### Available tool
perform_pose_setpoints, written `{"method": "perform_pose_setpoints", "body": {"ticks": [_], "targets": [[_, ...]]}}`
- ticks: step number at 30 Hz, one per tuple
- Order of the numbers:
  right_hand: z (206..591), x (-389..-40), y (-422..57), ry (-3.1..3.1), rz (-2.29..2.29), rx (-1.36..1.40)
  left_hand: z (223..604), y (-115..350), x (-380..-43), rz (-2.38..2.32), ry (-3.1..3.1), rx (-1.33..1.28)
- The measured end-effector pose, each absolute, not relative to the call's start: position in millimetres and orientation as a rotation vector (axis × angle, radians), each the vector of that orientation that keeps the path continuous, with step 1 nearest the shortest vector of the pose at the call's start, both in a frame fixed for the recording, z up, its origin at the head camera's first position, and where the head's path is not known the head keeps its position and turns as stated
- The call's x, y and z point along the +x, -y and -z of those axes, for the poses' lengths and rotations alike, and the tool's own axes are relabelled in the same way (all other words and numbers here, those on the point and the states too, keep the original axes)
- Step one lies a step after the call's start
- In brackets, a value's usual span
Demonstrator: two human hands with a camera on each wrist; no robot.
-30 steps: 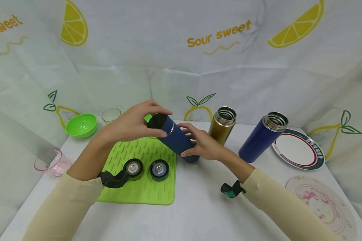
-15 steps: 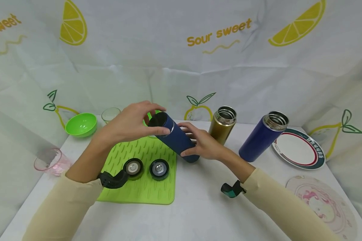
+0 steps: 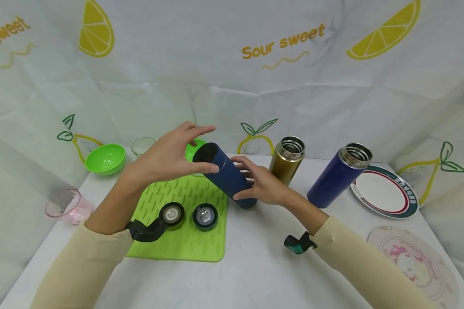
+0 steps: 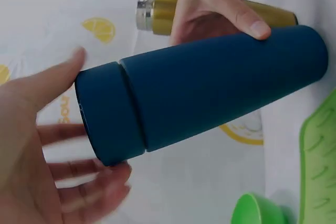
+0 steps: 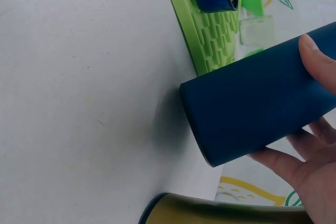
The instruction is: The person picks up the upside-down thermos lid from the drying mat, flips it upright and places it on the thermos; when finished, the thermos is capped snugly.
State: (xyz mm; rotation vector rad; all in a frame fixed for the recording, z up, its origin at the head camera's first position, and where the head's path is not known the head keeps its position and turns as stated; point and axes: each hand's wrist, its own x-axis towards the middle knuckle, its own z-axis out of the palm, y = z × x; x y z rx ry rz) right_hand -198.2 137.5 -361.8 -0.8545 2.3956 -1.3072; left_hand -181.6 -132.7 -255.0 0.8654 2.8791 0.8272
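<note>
My right hand (image 3: 264, 185) grips a dark blue flask (image 3: 230, 179) low on its body, fingers on one side and thumb on the other. The flask leans to the left, and a thin seam sets off its cap (image 4: 110, 114). My left hand (image 3: 169, 155) is spread around that cap, thumb at one edge and fingers loosely extended on the other side. Whether those fingers touch the cap is unclear, as they are blurred in the left wrist view. Two round lids (image 3: 172, 215) lie on a green mat (image 3: 193, 251), left of the flask.
A gold flask (image 3: 285, 165) and a purple-blue flask (image 3: 334, 180), both lidless, stand at the right. Beyond them are a rimmed plate (image 3: 379, 191) and a pink patterned plate (image 3: 413, 262). A green bowl (image 3: 105, 159), a clear glass (image 3: 142, 146) and a pink glass (image 3: 67, 208) are at the left.
My left fingers have lifted and spread away from the cap, uncovering more of its dark top. The right hand and flask have stayed almost still.
</note>
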Motion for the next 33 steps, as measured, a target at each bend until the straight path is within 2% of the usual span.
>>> {"method": "perform_pose_setpoints", "body": {"ticks": [7,14,24,33], "targets": [[361.1,-198.1,-138.8,-2.393,1.310,-0.853,253.6,132.0,-180.1,-0.922,-2.834,0.936],[362.6,-199.0,-140.0,-2.398,1.302,-0.856,258.2,124.1,-180.8,-0.725,-2.947,0.757],[360.0,-197.3,-138.1,-2.428,1.262,-0.890,261.4,138.2,-186.3,-1.014,-2.627,1.041],[359.1,-195.5,-136.7,-2.436,1.228,-0.915,255.5,143.3,-187.1,-1.019,-2.507,1.087]]}}
